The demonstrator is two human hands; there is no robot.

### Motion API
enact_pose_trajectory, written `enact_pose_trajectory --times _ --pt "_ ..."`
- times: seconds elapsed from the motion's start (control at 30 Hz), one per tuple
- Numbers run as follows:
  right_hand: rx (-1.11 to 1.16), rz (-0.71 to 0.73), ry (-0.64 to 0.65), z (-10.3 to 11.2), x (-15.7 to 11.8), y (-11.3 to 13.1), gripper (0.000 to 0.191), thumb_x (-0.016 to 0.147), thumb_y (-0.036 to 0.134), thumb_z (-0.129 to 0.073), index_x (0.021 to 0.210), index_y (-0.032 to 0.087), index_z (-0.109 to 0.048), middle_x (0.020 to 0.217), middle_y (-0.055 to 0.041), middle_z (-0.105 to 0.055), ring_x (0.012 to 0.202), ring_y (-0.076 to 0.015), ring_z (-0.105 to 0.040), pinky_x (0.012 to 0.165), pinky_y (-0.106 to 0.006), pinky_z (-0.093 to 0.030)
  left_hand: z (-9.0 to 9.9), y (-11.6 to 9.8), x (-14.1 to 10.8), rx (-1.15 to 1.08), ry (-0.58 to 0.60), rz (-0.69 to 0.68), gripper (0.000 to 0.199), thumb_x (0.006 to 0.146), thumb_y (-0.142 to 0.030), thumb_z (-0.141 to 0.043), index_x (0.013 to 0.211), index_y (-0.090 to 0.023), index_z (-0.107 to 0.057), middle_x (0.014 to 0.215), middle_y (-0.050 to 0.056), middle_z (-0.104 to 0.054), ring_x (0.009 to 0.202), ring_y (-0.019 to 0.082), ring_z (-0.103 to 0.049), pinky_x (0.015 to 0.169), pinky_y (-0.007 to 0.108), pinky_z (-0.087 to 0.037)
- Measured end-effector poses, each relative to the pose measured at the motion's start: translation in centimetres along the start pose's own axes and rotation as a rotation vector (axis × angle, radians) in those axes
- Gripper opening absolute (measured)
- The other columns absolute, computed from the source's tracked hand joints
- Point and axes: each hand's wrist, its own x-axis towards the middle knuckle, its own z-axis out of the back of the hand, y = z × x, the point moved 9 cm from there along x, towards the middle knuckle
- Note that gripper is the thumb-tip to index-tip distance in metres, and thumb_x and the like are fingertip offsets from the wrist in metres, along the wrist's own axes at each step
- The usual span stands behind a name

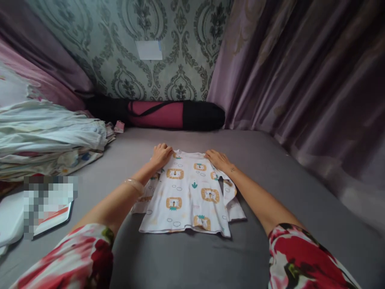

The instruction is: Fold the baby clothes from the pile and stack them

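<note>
A small white long-sleeved shirt [188, 192] lies spread out, its neckline away from me and its hem nearest. Orange lion faces, green plants and thin ovals are printed on it. My left hand [162, 154] is closed on its left shoulder, fingers curled at the seam. At the opposite shoulder my right hand [219, 159] grips the cloth beside the neckline. Both sleeves hang down along the sides of the shirt body, partly under my forearms. The fingertips of both hands are partly hidden.
The shirt rests on a grey sheet [246, 148]. A black and maroon long bag [159, 114] lies along the patterned wall. Piled fabrics [51, 128] are at the left, above a blurred flat item [54, 218]. Purple curtains [270, 72] hang at the right.
</note>
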Motion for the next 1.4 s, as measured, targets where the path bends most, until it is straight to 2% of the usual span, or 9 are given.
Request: enact_pose_trajectory --times 0.2,0.4,0.57,0.8,1.0,1.13,1.2,1.3,1.4 --pt "-0.037 0.0 0.041 -0.2 4.2 -1.0 0.038 0.105 0.044 -0.027 0.122 0.025 -0.055 0.119 -0.0083 -0.062 0.102 -0.0233 -0.061 0.082 -0.032 -0.042 -2.0 2.5 3.6 0.043 -0.003 0.046 0.037 0.098 -0.04 -0.035 0.101 -0.021 -0.067 0.105 0.013 -0.06 0.101 0.029 -0.05 0.082 0.04 -0.034" --pt "-0.03 -0.026 0.012 0.3 6.8 -1.6 0.037 0.105 0.042 -0.028 0.125 0.025 -0.054 0.12 -0.0092 -0.061 0.102 -0.0242 -0.062 0.083 -0.034 -0.042 -2.1 3.8 5.9 0.062 -0.01 0.124 0.036 0.097 -0.04 -0.038 0.103 -0.021 -0.067 0.109 0.013 -0.061 0.105 0.03 -0.052 0.084 0.04 -0.036" --pt "0.068 -0.033 0.02 -1.0 8.0 -2.0 0.034 0.103 0.037 -0.036 0.124 0.022 -0.059 0.124 -0.0105 -0.059 0.115 -0.0236 -0.055 0.093 -0.033 -0.04 -3.1 3.6 6.1 -0.021 0.132 0.17 0.031 0.094 -0.035 -0.041 0.101 -0.019 -0.067 0.109 0.012 -0.066 0.108 0.031 -0.056 0.087 0.043 -0.036" --pt "0.163 -0.045 -0.006 -1.7 10.2 -0.9 0.034 0.099 0.041 -0.044 0.122 0.023 -0.062 0.126 -0.0096 -0.059 0.12 -0.0261 -0.05 0.1 -0.039 -0.036 -3.2 1.7 7.2 -0.057 0.146 0.129 0.03 0.092 -0.039 -0.047 0.098 -0.019 -0.068 0.109 0.012 -0.069 0.11 0.031 -0.058 0.09 0.042 -0.037" --pt "0.185 -0.15 -0.088 -1.9 10.1 -0.8 0.031 0.1 0.036 -0.04 0.117 0.02 -0.061 0.122 -0.011 -0.063 0.116 -0.0261 -0.054 0.095 -0.037 -0.039 -4.3 2.1 7.5 -0.028 0.064 0.12 0.032 0.097 -0.037 -0.039 0.108 -0.018 -0.062 0.109 0.013 -0.065 0.104 0.028 -0.059 0.084 0.036 -0.04" --pt "0.097 -0.159 -0.195 -2.0 9.4 -0.2 0.033 0.101 0.036 -0.039 0.119 0.017 -0.06 0.122 -0.0136 -0.062 0.116 -0.0268 -0.052 0.099 -0.038 -0.036 -5.1 2.2 7.2 0.045 0.053 0.127 0.035 0.099 -0.037 -0.035 0.11 -0.016 -0.061 0.109 0.015 -0.063 0.104 0.029 -0.057 0.086 0.038 -0.04" --pt "0.092 -0.165 -0.183 -1.8 9.3 0.0 0.034 0.101 0.036 -0.039 0.119 0.017 -0.06 0.123 -0.0149 -0.061 0.118 -0.0273 -0.051 0.1 -0.04 -0.036 -5.3 2.0 7.0 0.093 0.054 0.136 0.036 0.1 -0.036 -0.033 0.111 -0.015 -0.06 0.112 0.018 -0.061 0.106 0.031 -0.055 0.088 0.041 -0.04" --pt "0.226 -0.148 -0.138 -0.2 8.8 -0.4 0.033 0.1 0.035 -0.041 0.117 0.017 -0.062 0.123 -0.0146 -0.062 0.116 -0.0245 -0.054 0.098 -0.036 -0.04 -4.6 1.5 6.8 0.157 0.035 0.136 0.035 0.098 -0.037 -0.037 0.115 -0.013 -0.057 0.12 0.02 -0.057 0.112 0.033 -0.052 0.092 0.044 -0.037" --pt "0.412 -0.198 -0.231 3.1 6.5 -3.4 0.031 0.098 0.035 -0.044 0.111 0.017 -0.065 0.109 -0.011 -0.068 0.104 -0.0203 -0.061 0.089 -0.031 -0.046 -2.8 0.1 6.5 0.163 0.011 0.098 0.039 0.096 -0.038 -0.042 0.125 -0.014 -0.052 0.127 0.02 -0.053 0.117 0.035 -0.048 0.095 0.046 -0.036"
